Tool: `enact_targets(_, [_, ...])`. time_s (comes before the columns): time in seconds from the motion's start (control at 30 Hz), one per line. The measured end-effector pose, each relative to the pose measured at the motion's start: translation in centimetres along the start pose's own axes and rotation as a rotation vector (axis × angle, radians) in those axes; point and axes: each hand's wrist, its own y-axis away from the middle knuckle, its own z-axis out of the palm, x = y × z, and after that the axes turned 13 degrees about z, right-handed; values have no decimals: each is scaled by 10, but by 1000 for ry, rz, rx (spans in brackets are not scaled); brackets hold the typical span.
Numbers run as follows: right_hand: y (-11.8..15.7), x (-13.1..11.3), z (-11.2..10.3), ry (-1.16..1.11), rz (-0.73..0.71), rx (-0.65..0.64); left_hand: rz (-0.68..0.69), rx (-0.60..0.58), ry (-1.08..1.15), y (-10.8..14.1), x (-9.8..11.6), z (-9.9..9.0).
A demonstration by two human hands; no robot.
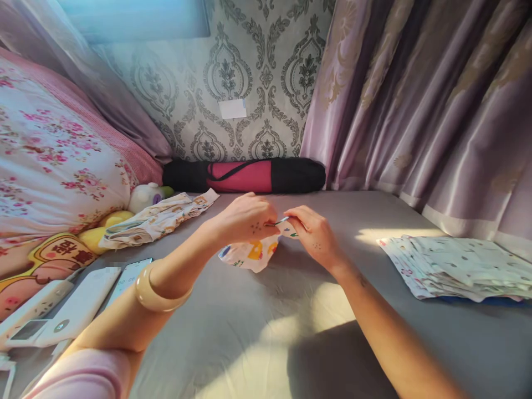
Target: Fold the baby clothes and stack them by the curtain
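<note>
Over the middle of the grey sheet, my left hand is closed on a small white cloth with yellow, orange and blue prints, which hangs below its fingers. Just to the right, my right hand pinches another part of the same cloth near a thin pale edge. A short gap separates the two hands, and the edge of the cloth spans it. Both sets of fingertips are partly hidden. A beige bangle is on my left forearm.
A stack of folded patterned cloths lies at the right. On the left are a crumpled printed cloth, plush toys, a phone and white devices. A black and pink roll bag lies along the wall.
</note>
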Motion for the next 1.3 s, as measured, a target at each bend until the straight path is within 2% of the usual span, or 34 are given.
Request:
enact_targets(0.07, [1, -4, -4, -5, -1, 129, -138, 18, 224, -10, -2, 1])
enact_targets(0.1, [3, -7, -7, -9, 16, 204, -218, 81, 361, -16, -4, 1])
enact_targets(0.2, [10, -20, -18, -24, 132, 364, -444, 414, 775, -30, -12, 2])
enact_targets(0.3, [18, -31, -28, -94, 256, 343, -591, 769, 1020, -41, -18, -1])
enact_targets(0.4, [22, -36, -31, -214, 330, 252, -540, 1062, 1101, -49, -20, -6])
enact_targets(0.5, [24, -34, -28, -324, 379, 175, -379, 1223, 1106, -52, -16, -12])
enact_targets(0.63, [21, -30, -21, -392, 393, 96, -207, 1240, 1109, -50, -4, -22])
enact_targets(0.73, [16, -27, -15, -381, 332, 145, -151, 1217, 1132, -45, 6, -28])
enact_targets(0.83, [9, -24, -6, -412, 346, 186, -163, 1171, 1127, -40, 11, -31])
enact_targets(0.93, [1, -19, 4, -528, 479, 184, -199, 1124, 1111, -35, 14, -30])
enact_targets(1.03, [-6, -16, 13, -634, 571, 117, -197, 1099, 1111, -32, 15, -28])
enact_targets(1.13, [-11, -12, 17, -683, 553, 65, -197, 1081, 1109, -28, 14, -27])
enact_targets(1.23, [-15, -7, 9, -625, 550, 53, -255, 1093, 1060, -19, 6, -29])
enact_targets(1.3, [-15, -4, -8, -590, 565, 44, -315, 1116, 994, -8, -3, -31])
